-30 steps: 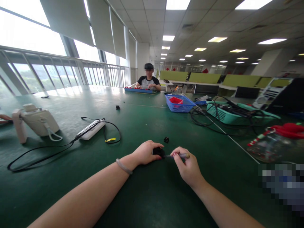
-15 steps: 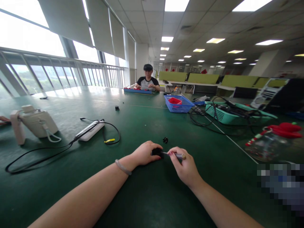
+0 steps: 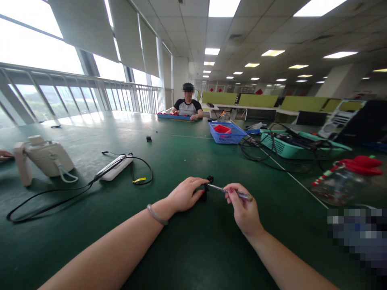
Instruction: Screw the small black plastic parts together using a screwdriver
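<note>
My right hand (image 3: 245,209) grips a slim screwdriver (image 3: 243,196) by its handle. Its thin metal shaft points left, and the tip reaches a small black part (image 3: 204,196) at my left hand. With thumb and index finger around that part, my left hand (image 3: 185,194) steadies it on the table; the fingers partly cover it, so its exact kind cannot be made out. A small round black piece (image 3: 210,178) lies just beyond my left fingertips.
On the green table (image 3: 169,249) lie a white power bank (image 3: 116,168) with a black strap, a beige bottle (image 3: 50,157), a small black block (image 3: 148,138), a blue basket (image 3: 228,137), a teal basket (image 3: 284,148) with cables, and a red-lidded jar (image 3: 347,183). Across sits a person (image 3: 188,106).
My right hand has moved slightly right with the screwdriver, showing more of its shaft. My left index finger has stretched forward over the black part, near the round piece.
</note>
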`<state>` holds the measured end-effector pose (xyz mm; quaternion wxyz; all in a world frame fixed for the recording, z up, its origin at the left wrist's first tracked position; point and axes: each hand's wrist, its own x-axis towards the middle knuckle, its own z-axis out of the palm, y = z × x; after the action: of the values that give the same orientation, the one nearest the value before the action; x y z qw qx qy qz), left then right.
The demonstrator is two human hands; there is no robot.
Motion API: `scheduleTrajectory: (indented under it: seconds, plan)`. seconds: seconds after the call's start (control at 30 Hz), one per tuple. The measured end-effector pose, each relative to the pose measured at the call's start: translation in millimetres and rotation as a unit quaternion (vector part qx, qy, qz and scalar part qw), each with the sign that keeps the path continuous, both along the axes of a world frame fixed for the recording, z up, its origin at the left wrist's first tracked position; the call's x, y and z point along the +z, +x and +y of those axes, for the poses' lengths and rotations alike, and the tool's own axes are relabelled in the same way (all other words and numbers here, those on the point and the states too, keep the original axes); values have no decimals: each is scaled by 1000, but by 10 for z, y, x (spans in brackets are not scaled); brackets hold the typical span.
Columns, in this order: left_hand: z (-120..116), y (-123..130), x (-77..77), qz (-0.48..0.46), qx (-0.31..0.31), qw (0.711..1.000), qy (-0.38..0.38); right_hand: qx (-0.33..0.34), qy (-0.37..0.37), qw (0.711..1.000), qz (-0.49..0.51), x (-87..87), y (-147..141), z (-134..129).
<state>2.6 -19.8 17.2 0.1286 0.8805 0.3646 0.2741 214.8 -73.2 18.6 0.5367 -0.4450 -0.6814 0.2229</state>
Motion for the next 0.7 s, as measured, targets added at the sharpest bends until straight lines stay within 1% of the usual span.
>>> scheduleTrajectory:
  seconds: [0.1,0.17,0.23,0.3,0.4,0.53,0.6,0.67,0.7]
  plan:
    - [22,7,-24,-4,53,998,34,-26,-29,999,35,-32,56,90]
    - [32,9,-50,28,94,994,47,-47,-70,996,33,-76,93,176]
    - [29,10,-74,74,121,989,51,-64,-113,991,30,-138,132,269]
    - [14,12,-85,115,132,983,47,-66,-139,988,25,-206,169,354]
    - [-18,21,-74,147,138,979,38,-63,-144,987,23,-281,208,439]
    - [-60,39,-29,168,154,973,32,-61,-152,986,10,-303,214,473]
    - [-79,51,-12,166,167,972,28,-55,-160,986,4,-306,209,484]
    - [-95,67,-3,139,176,974,25,-53,-157,986,3,-322,206,504]
    - [-101,76,-3,121,171,978,23,-53,-153,987,4,-334,206,517]
